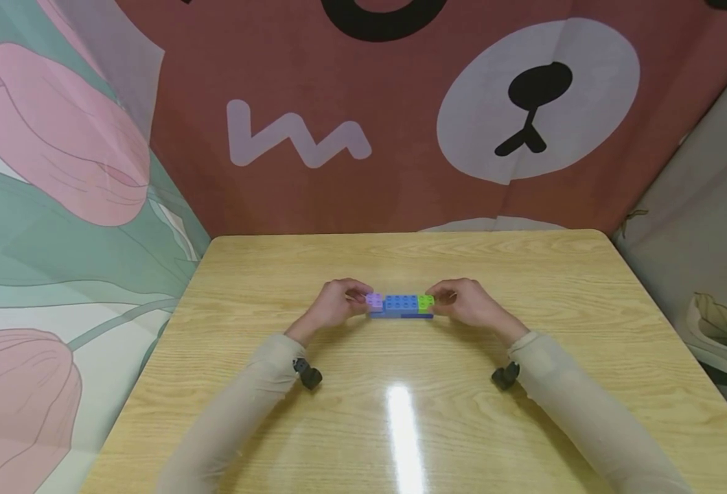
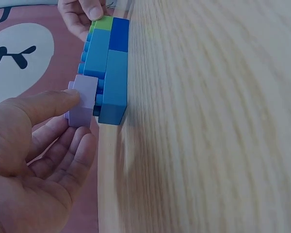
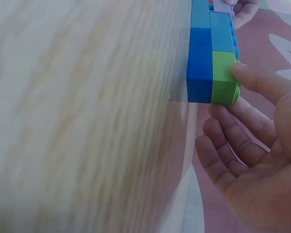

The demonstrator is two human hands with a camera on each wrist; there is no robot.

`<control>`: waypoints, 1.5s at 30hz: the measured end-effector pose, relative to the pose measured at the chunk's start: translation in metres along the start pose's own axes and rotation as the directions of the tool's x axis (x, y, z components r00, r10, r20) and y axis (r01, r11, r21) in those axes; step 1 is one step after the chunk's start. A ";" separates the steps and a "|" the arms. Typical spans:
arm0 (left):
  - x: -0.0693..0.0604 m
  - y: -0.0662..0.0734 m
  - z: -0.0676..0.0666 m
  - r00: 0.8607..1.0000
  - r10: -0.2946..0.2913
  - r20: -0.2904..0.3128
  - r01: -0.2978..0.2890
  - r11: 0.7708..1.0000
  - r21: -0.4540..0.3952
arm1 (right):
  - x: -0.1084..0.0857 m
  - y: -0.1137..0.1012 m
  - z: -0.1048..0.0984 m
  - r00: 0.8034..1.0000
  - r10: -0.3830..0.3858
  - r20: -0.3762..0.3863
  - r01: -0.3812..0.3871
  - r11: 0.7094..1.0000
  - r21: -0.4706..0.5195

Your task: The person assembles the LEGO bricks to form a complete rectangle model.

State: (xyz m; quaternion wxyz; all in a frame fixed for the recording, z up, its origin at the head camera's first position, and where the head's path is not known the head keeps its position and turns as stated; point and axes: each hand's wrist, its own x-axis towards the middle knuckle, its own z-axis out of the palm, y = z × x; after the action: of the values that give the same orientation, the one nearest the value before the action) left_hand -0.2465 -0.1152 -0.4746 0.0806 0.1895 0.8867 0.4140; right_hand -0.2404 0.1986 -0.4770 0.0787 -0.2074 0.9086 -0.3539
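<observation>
A two-layer row of toy building bricks lies on the table in front of both hands. Its lower layer has a lighter blue brick [image 2: 115, 90] on the left and a dark blue brick [image 3: 200, 68] on the right. On top sit a long blue brick [image 1: 401, 302] and a lime green brick [image 3: 224, 76]. My left hand [image 1: 337, 302] pinches a purple brick [image 2: 83, 101] over the lower layer's left end; studs show in a gap beneath it. At the opposite end, my right hand [image 1: 469, 302] holds the green brick between thumb and fingers.
The wood-grain table [image 1: 314, 425] extends around the bricks, with a bright light reflection in front. A brown curtain with a cartoon face [image 1: 400, 192] hangs behind its far edge. Flower-patterned cloth [image 1: 60, 137] hangs at the left, and another patterned cloth [image 1: 709, 226] at the right.
</observation>
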 end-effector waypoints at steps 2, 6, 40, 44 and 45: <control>0.001 0.000 0.001 1.000 0.002 0.005 -0.002 1.000 -0.006 | 0.000 0.000 0.000 1.000 -0.001 -0.001 0.001 1.000 -0.004; 0.001 0.000 0.001 1.000 0.005 0.015 -0.005 1.000 -0.013 | 0.001 -0.001 0.000 1.000 -0.001 0.001 0.001 1.000 -0.006; 0.005 0.004 0.003 1.000 -0.005 0.025 0.004 1.000 0.029 | 0.000 -0.001 0.000 1.000 -0.001 0.004 0.001 1.000 0.016; 0.007 0.006 0.003 0.999 -0.018 0.027 0.017 0.999 0.039 | 0.000 0.000 0.000 1.000 -0.005 0.002 0.005 1.000 0.012; 0.007 0.007 0.003 0.999 -0.020 0.028 0.019 0.999 0.042 | 0.000 0.000 0.000 1.000 -0.005 0.001 0.005 1.000 0.010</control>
State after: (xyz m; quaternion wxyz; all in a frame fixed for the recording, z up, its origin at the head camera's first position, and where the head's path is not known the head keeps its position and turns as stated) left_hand -0.2499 -0.1063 -0.4713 0.0932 0.1884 0.8957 0.3919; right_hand -0.2405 0.1981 -0.4772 0.0793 -0.2095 0.9062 -0.3586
